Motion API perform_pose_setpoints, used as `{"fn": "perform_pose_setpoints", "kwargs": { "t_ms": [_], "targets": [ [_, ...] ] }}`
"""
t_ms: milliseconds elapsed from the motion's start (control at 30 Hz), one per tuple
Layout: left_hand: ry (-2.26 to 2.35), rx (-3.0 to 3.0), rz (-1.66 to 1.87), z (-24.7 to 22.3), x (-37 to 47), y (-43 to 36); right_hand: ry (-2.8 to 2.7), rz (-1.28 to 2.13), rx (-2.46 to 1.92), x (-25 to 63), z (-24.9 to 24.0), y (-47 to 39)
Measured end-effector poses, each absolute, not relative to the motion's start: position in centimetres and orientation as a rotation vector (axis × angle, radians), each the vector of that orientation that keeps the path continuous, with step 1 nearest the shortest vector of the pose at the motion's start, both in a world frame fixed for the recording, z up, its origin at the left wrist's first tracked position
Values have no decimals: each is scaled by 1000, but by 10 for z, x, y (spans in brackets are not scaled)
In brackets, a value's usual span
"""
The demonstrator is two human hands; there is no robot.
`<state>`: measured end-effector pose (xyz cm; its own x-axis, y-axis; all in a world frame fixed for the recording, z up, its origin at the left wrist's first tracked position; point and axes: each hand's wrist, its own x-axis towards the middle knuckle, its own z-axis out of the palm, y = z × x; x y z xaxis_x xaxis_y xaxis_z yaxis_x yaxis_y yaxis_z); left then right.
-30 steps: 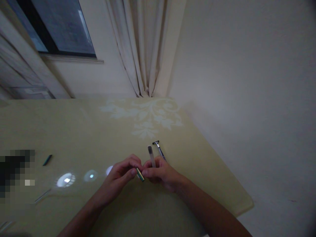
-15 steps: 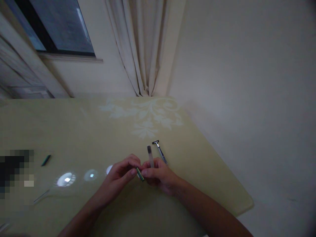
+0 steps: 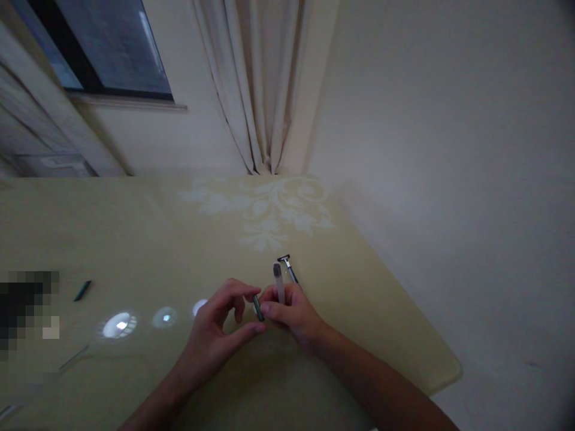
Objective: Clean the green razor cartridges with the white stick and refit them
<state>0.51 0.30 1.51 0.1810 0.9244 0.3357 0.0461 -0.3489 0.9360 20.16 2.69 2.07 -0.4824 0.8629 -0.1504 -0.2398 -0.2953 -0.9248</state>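
Observation:
My right hand (image 3: 294, 314) is closed around the pale handle of a brush (image 3: 279, 281), whose dark bristle head points up and away from me. A small green and black razor cartridge (image 3: 258, 308) is held at my right thumb tip. My left hand (image 3: 222, 320) spans that cartridge, index fingertip at its upper end and thumb near its lower end; the other left fingers are curled. Just beyond my right hand lies a razor (image 3: 290, 267) with a dark head and a metal neck, its handle end hidden behind the hand.
Another dark green cartridge (image 3: 82, 291) lies on the yellowish table (image 3: 381, 323) at the left. Near it are a thin clear stick (image 3: 74, 357) and a blurred-out dark patch (image 3: 24, 305). A wall (image 3: 449, 179) borders the table's right side, with a curtain (image 3: 263, 90) behind.
My left thumb and index finger have spread wider, now at the cartridge's two ends. The cartridge has tipped more upright, and the brush has shifted slightly right, nearer the razor.

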Motion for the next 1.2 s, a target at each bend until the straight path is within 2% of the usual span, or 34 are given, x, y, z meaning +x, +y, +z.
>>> {"fn": "perform_pose_setpoints", "kwargs": {
  "t_ms": [500,733,1200],
  "targets": [
    [1063,1678,1351,11,1,5,-1319,1805,-815,207,25,33],
    [1102,1482,1411,18,-1,13,-1886,984,-985,218,38,36],
    [1113,1325,1417,19,0,14,-1991,831,-962,218,39,33]
  ]
}}
